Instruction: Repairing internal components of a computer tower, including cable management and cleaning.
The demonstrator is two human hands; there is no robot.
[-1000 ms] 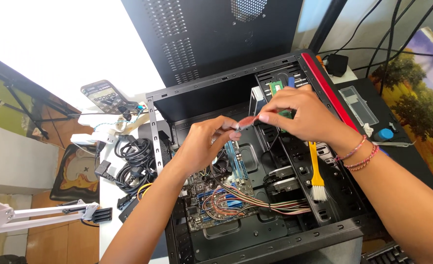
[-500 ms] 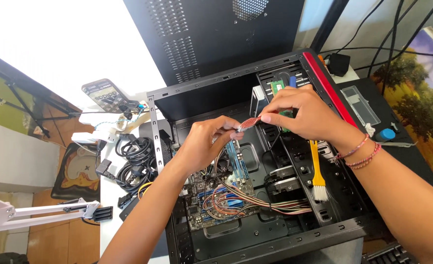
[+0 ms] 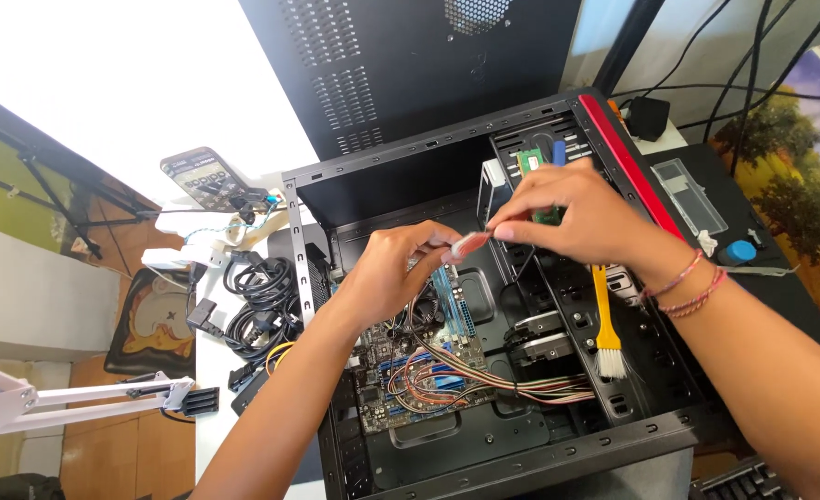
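Both my hands are over an open black computer case point(image 3: 484, 463) lying on its side. My left hand point(image 3: 396, 273) and my right hand point(image 3: 572, 218) together pinch a small reddish flat piece point(image 3: 468, 244) between their fingertips, above the motherboard point(image 3: 419, 370). A green memory stick point(image 3: 532, 167) shows behind my right fingers. Coloured wire bundles point(image 3: 484, 375) run across the board. A yellow-handled brush point(image 3: 604, 324) lies in the case below my right wrist, which wears thin bracelets.
The case's black side panel point(image 3: 401, 65) stands behind. A phone point(image 3: 202, 176), a white power strip and coiled black cables point(image 3: 257, 296) lie on the white table to the left. A blue-capped item point(image 3: 736, 252) and clear plastic box point(image 3: 692, 194) sit to the right.
Both hands stay pinched on the small reddish piece; my right hand has shifted slightly left and down. Nothing else has moved.
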